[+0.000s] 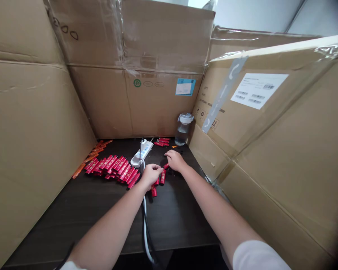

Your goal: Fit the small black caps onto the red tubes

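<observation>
My left hand (151,175) is closed in a pinch above a few loose red tubes (162,177) with gold-coloured print. Whatever its fingertips hold, if anything, is too small to make out. To the right and slightly farther back, my right hand (175,160) has its fingers drawn together near another red tube (166,165) and small dark bits on the table. I cannot make out what is between those fingers either. A large heap of similar red tubes with black ends (112,167) lies to the left of my left hand.
A white power strip (145,152) with a plug and cables stands behind my left hand; its cable (145,225) runs to the front edge. Farther back are more red tubes (162,142) and a water bottle (182,129). Orange strips (91,155) lie left. Cardboard walls (157,105) enclose the dark table (101,210).
</observation>
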`<action>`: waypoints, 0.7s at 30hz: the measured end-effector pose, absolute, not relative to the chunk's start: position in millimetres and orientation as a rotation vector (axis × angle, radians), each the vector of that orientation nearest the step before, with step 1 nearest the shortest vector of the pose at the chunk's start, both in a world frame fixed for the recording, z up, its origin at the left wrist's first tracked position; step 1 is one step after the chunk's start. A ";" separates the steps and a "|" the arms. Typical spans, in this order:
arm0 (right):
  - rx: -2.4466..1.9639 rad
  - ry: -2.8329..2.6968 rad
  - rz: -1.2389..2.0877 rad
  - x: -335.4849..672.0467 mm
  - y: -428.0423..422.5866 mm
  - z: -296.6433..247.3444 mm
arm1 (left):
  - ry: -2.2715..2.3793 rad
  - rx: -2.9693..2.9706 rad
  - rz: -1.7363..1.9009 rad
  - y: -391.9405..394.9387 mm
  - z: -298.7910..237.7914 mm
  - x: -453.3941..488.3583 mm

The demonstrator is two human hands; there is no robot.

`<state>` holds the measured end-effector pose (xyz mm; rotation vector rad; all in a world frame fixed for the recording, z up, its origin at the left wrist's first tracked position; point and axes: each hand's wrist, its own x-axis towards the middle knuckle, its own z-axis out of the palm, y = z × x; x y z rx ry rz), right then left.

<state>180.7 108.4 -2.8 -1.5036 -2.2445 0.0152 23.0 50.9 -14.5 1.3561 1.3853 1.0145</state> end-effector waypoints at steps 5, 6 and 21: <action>-1.522 -2.461 0.033 172.7 138.4 -1.7 | 1.518 1.428 0.934 50.7 -16.7 17.1; -1.520 -2.488 0.030 173.1 139.2 -1.8 | 1.552 1.489 0.895 50.5 -16.6 15.8; -1.267 -2.149 0.092 193.2 80.2 12.9 | 1.399 1.675 0.888 39.7 -6.8 26.8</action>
